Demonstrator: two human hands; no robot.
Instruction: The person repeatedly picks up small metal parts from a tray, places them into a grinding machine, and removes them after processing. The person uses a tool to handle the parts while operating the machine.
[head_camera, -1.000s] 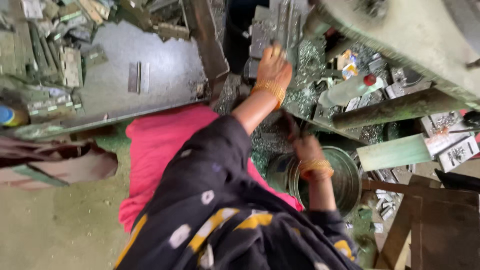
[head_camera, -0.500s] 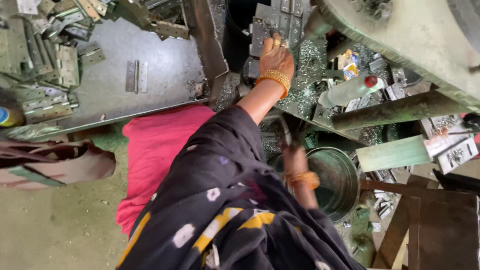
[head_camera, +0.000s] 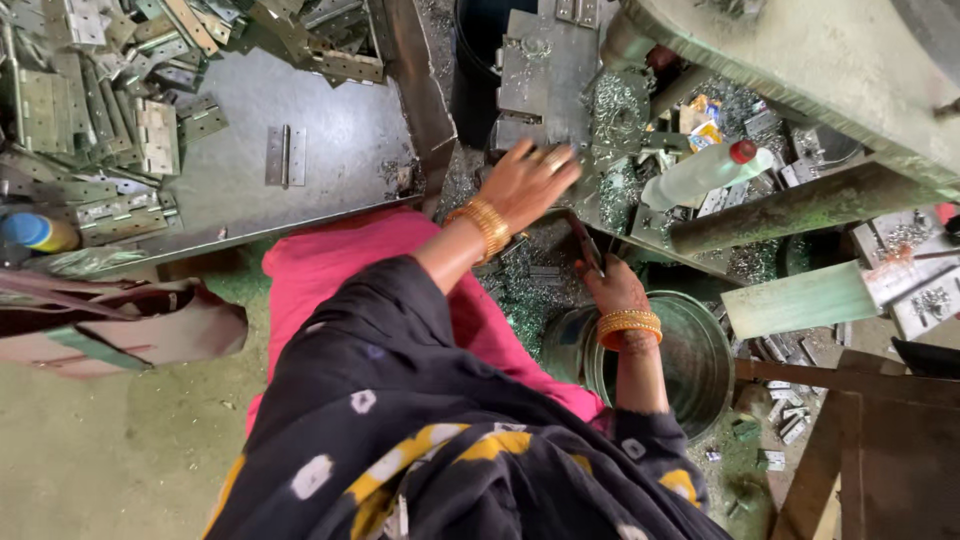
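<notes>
- The right hand (head_camera: 612, 285) is gripping a slim dark metal piece (head_camera: 588, 243), a flat strip or hinge leaf as far as the view shows, its fingers closed around the lower end just above the steel bucket (head_camera: 690, 360).
- The strip is sticking up and leaning left from the fist, toward the machine bed. It looks stiff, thin and fairly light. Judging by its shape, its edges are probably sharp and its faces may be oily, so holding it by the flat sides near one end seems the safer grip.
- The left hand (head_camera: 528, 182) is reaching forward over the grey metal block (head_camera: 545, 75) of the press, palm down and fingers spread. Whether it is pinching anything underneath cannot be told.
- Heaps of bright metal shavings (head_camera: 615, 115) are lying around the block and spilling down toward the bucket; they look prickly and loose.
- A clear plastic bottle with a red cap (head_camera: 700, 172) is lying on its side just right of the shavings.
- On the steel table (head_camera: 330, 150) to the left, one flat hinge (head_camera: 285, 156) is lying alone, well apart from the pile of hinges (head_camera: 95, 110) at the far left edge.
- A yellow-and-blue bottle (head_camera: 35, 231) is resting at the table's left end.
</notes>
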